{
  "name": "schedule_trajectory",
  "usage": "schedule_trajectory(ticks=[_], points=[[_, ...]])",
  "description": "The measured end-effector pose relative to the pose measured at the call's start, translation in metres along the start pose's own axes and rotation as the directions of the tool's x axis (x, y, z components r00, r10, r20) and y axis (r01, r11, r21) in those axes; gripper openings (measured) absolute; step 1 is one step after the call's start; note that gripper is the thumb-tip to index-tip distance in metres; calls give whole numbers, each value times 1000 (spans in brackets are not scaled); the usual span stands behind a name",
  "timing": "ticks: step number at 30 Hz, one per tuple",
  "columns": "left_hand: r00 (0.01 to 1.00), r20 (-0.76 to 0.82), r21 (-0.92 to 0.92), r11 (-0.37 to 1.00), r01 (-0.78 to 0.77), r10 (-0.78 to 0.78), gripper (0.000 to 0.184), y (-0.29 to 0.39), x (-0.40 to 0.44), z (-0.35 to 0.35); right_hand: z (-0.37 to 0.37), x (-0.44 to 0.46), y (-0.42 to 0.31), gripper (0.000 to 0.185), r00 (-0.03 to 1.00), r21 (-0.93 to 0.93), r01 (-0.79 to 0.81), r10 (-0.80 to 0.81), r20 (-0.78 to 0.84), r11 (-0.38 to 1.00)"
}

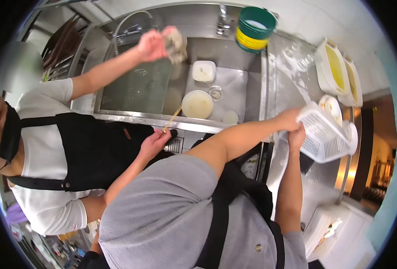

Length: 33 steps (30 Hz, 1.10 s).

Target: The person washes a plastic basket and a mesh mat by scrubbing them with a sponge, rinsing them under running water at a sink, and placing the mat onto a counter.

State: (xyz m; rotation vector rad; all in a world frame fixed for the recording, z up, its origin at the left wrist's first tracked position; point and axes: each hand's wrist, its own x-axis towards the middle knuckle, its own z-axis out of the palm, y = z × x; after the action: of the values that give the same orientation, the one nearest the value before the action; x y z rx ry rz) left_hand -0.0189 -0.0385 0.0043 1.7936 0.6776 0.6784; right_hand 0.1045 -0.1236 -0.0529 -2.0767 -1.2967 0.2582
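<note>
A white slotted plastic basket (326,134) is tilted on its side over the steel counter at the right. My left hand (289,119) is closed on the basket's near edge. Just below it, my right hand (296,136) grips the same edge, its fingers partly hidden. Beyond the basket is a small white dish (330,107) with food residue. Another rounded white piece (352,138) shows at the basket's far side; its kind is unclear.
A co-worker at left holds a cloth (177,45) and a wooden stick (173,117) by the double sink (153,117). White bowls (197,104) lie in the sink. A green bucket (256,29), yellow-filled tubs (335,67) and glasses (297,51) stand behind. A bin (324,231) holds scraps.
</note>
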Motion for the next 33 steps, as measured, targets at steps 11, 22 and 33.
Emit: schedule_trajectory(ticks=[11, 22, 33], points=[[928, 4, 353, 869, 346, -372, 42, -1, -4, 15, -5, -16, 3, 21, 958, -385, -63, -52, -282, 921], [965, -26, 362, 898, 252, -260, 32, -7, -4, 22, -20, -26, 2, 15, 963, -212, 268, -269, 28, 940], [955, 42, 460, 854, 244, -295, 45, -6, -7, 16, -23, -11, -5, 12, 980, -247, 196, -198, 17, 949]])
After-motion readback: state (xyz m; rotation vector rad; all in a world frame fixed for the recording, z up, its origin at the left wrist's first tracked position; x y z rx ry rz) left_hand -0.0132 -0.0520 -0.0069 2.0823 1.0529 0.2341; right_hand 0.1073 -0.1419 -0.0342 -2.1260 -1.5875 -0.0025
